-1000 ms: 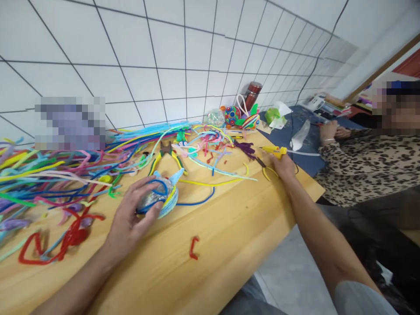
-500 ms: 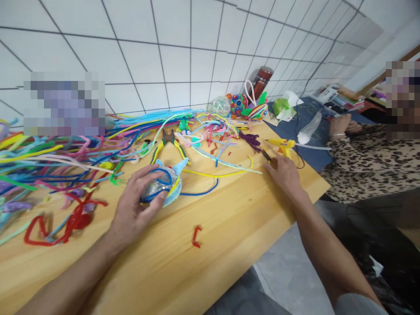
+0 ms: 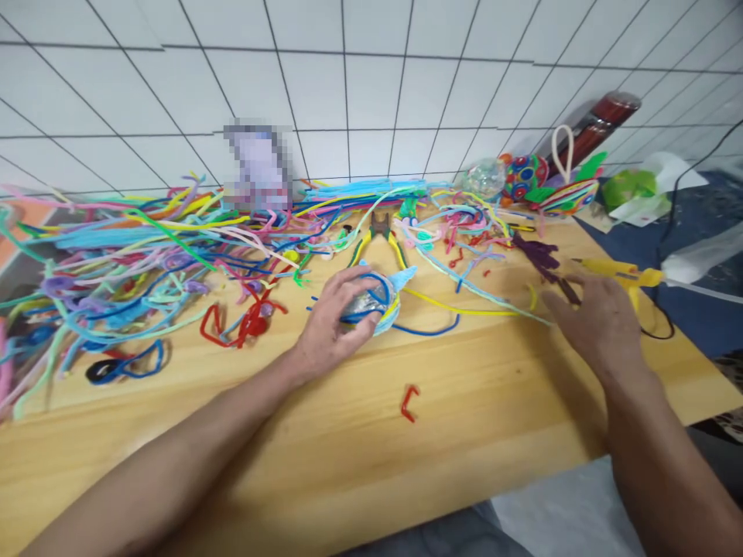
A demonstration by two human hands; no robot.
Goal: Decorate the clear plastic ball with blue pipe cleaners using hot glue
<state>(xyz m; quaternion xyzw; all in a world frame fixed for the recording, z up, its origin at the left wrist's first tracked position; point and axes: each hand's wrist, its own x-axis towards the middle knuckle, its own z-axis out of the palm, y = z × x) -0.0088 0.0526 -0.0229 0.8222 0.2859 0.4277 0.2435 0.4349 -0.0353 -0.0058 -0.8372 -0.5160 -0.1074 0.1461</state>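
My left hand [image 3: 332, 323] is closed around a clear, shiny ball [image 3: 365, 304] wrapped in blue and light-blue pipe cleaners, with a pointed light-blue piece [image 3: 402, 277] sticking up at its side. The ball rests low over the wooden table. At the right, my right hand [image 3: 597, 321] hovers with thumb and fingers apart, by the dark end [image 3: 567, 291] of a purple bundle [image 3: 537, 257]. Just behind those fingers lies a yellow glue gun [image 3: 624, 271]. Yellow-and-green-handled pliers [image 3: 380, 236] lie open behind the ball.
Heaped pipe cleaners [image 3: 174, 240] cover the table's left and back. A bent red piece [image 3: 409, 404] lies in front. Against the tiled wall are a blurred-out upright object [image 3: 258, 166], a decorated ball [image 3: 525, 176] and a red-brown flask [image 3: 604, 131]. A black cord [image 3: 667, 329] curls at right.
The view has swung left, so things appear farther right. My right hand has shifted left relative to the glue gun, closer to the purple bundle's dark end. My left hand keeps hold of the ball.
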